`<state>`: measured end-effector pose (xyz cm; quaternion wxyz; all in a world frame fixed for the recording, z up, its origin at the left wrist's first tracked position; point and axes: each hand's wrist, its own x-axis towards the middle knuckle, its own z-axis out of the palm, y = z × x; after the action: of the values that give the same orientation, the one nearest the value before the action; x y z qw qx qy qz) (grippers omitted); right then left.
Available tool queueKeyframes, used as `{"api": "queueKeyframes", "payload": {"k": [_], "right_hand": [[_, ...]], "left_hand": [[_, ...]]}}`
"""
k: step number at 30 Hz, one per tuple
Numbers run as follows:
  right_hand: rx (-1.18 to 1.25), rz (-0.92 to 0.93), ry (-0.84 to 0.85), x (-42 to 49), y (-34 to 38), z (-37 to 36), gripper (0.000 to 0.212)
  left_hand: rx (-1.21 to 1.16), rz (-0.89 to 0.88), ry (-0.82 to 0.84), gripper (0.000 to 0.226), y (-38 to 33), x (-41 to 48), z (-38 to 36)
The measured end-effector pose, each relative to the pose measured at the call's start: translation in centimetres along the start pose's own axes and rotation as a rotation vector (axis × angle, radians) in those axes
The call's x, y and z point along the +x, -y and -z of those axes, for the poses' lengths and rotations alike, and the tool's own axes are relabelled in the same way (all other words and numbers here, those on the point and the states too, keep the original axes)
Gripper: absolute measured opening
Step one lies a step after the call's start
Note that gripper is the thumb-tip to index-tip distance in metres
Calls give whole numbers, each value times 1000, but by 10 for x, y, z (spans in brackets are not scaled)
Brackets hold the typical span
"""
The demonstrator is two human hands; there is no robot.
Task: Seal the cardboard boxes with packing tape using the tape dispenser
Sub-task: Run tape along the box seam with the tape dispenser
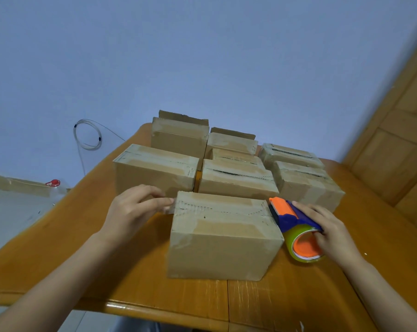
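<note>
Near edge first: an orange-brown wooden table (154, 295). On it, closest to us, we see a closed brown cardboard box (223, 245) with old tape marks along its top seam. Our left hand (130, 209) pinches a clear tape strip (170, 208) at the box's upper left edge, fingers curled together. Our right hand (327, 228) is clamped around a blue-and-orange tape dispenser with a yellowish roll (291, 218); its orange head touches the box's upper right edge. Behind, we count more brown cardboard boxes (154, 171) in rows, the far ones with flaps up. Further: a coiled thin cable (87, 134) on the blue wall, and a wooden panelled door (399, 144) at the right.
</note>
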<state>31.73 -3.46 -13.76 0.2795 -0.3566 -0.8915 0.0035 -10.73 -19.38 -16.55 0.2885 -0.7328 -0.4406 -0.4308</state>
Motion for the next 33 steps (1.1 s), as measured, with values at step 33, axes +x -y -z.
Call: {"api": "queueKeyframes", "payload": {"k": [33], "right_hand": [[67, -118, -64, -10, 27, -12, 116]], "left_hand": [[-252, 952, 55, 26, -66, 21, 19]]}}
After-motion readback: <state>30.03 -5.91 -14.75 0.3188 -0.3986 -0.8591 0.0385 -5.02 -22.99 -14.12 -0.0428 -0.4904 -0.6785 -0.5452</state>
